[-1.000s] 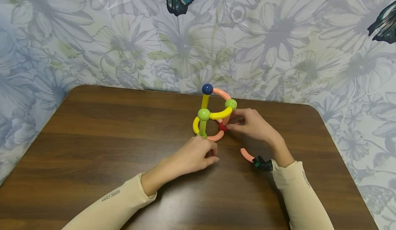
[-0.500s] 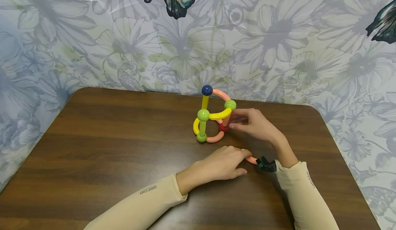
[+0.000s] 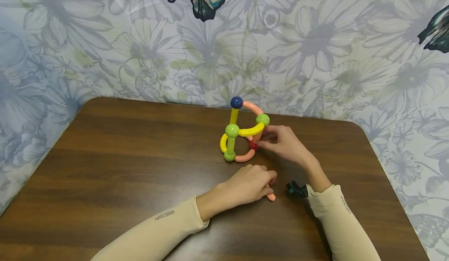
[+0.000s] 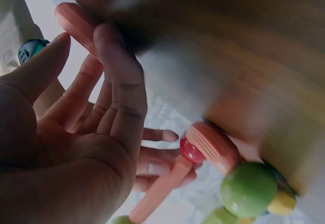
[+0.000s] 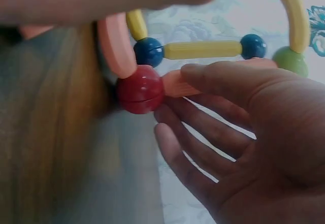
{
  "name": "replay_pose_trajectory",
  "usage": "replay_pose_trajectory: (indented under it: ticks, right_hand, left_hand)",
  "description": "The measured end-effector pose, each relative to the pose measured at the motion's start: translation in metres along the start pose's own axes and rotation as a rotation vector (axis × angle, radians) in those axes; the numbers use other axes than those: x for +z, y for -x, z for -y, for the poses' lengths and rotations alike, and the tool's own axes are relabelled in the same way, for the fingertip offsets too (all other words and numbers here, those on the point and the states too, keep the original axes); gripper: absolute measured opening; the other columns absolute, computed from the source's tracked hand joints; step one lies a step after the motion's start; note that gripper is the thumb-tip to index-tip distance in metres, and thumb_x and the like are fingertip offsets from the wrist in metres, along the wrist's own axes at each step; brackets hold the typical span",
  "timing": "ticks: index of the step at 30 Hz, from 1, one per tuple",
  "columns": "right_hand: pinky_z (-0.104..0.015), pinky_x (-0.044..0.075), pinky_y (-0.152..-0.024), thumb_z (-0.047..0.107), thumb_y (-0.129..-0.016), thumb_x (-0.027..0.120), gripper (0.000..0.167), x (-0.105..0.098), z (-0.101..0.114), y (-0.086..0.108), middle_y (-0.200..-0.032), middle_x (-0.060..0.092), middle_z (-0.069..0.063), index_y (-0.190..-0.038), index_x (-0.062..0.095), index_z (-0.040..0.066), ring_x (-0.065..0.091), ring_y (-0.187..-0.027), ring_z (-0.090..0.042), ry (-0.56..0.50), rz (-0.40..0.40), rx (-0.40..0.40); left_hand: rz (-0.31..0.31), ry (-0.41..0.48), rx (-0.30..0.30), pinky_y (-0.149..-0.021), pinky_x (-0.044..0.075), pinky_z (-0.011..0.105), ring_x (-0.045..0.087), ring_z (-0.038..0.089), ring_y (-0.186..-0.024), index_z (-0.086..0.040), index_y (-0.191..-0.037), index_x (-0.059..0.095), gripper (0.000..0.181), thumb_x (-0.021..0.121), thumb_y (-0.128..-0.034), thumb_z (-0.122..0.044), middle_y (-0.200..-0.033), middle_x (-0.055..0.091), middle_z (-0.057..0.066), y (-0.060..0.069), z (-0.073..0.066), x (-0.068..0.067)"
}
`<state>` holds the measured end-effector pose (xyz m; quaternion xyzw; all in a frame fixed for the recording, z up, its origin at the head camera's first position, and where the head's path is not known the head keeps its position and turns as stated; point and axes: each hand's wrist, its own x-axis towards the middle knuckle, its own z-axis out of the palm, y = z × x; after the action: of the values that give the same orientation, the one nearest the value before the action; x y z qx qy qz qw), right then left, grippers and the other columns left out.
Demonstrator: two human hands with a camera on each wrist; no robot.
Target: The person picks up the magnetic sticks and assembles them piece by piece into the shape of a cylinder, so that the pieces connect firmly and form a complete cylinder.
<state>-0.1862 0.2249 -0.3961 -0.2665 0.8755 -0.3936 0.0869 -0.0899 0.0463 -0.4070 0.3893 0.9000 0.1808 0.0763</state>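
A framework of magnetic rods and balls stands upright near the table's back edge. Its dark blue ball is on top, with a green ball and a yellow curved rod lower down. My right hand pinches the pink upright rod on the right side, just above the red ball. In front of the framework, my left hand holds a loose pink curved rod between thumb and fingers. One end of that rod sticks out below the fingers in the head view.
The brown wooden table has its back edge against a flower-patterned wall covering. A black wrist camera sits at my right wrist, to the right of the left hand.
My left hand has moved right from the framework's bottom green ball, picked up the pink curved rod near my right wrist and drawn it slightly left. The right hand stays at the framework.
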Motion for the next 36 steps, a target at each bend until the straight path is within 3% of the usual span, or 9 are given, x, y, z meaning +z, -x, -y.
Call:
replay_pose_trajectory:
  ticks: [7, 19, 26, 30, 32, 36]
  right_hand:
    - [-0.044, 0.062, -0.094, 0.017, -0.095, 0.081, 0.010, 0.006, -0.007, -0.002, -0.107, 0.078, 0.002, -0.103, 0.077, 0.015, 0.073, -0.107, -0.019, 0.006, -0.048, -0.001]
    - [-0.038, 0.062, -0.088, 0.024, -0.092, 0.085, 0.014, 0.015, -0.025, -0.004, -0.107, 0.077, 0.003, -0.102, 0.077, 0.018, 0.074, -0.097, -0.015, -0.068, -0.079, -0.022]
    - [-0.041, 0.062, -0.090, 0.023, -0.091, 0.085, 0.015, 0.023, -0.032, -0.006, -0.109, 0.076, 0.002, -0.103, 0.077, 0.020, 0.073, -0.100, -0.019, -0.134, -0.116, -0.036]
    - [-0.034, 0.062, -0.089, 0.020, -0.091, 0.085, 0.015, 0.025, -0.034, -0.007, -0.109, 0.075, 0.000, -0.103, 0.078, 0.018, 0.073, -0.098, -0.020, -0.188, -0.118, -0.049]
    - [-0.033, 0.062, -0.089, 0.019, -0.090, 0.086, 0.015, 0.026, -0.035, -0.007, -0.109, 0.075, -0.001, -0.103, 0.078, 0.018, 0.073, -0.098, -0.020, -0.210, -0.122, -0.056]
    - [-0.033, 0.062, -0.089, 0.018, -0.090, 0.086, 0.016, 0.027, -0.038, -0.007, -0.109, 0.076, -0.002, -0.105, 0.078, 0.018, 0.073, -0.098, -0.020, -0.227, -0.127, -0.072]
  left_hand:
    - [0.025, -0.082, -0.027, -0.053, 0.042, 0.020, 0.049, 0.008, -0.064, -0.022, -0.100, 0.065, 0.011, 0.073, -0.1012, -0.029, -0.091, 0.054, -0.004, 0.018, 0.005, 0.001]
    - [-0.015, -0.113, -0.136, -0.060, 0.053, 0.028, 0.054, 0.015, -0.075, -0.016, -0.106, 0.063, 0.001, 0.064, -0.1056, -0.016, -0.101, 0.053, 0.001, 0.045, 0.020, -0.002]
    - [-0.045, -0.131, -0.170, -0.060, 0.053, 0.027, 0.055, 0.014, -0.074, -0.009, -0.106, 0.057, 0.021, 0.056, -0.1097, -0.029, -0.095, 0.057, 0.002, 0.046, 0.021, -0.004]
    - [-0.039, -0.138, -0.148, -0.063, 0.056, 0.029, 0.057, 0.014, -0.073, -0.009, -0.103, 0.063, 0.015, 0.063, -0.1069, -0.023, -0.094, 0.059, 0.001, 0.047, 0.023, -0.005]
    - [-0.049, -0.136, -0.128, -0.062, 0.056, 0.029, 0.058, 0.014, -0.072, -0.009, -0.098, 0.066, 0.011, 0.071, -0.1011, -0.018, -0.091, 0.060, 0.001, 0.047, 0.023, -0.005]
    - [-0.094, -0.065, -0.101, -0.054, 0.048, 0.023, 0.053, 0.010, -0.063, -0.011, -0.083, 0.063, 0.021, 0.080, -0.0918, -0.017, -0.075, 0.056, -0.002, 0.047, 0.026, -0.006]
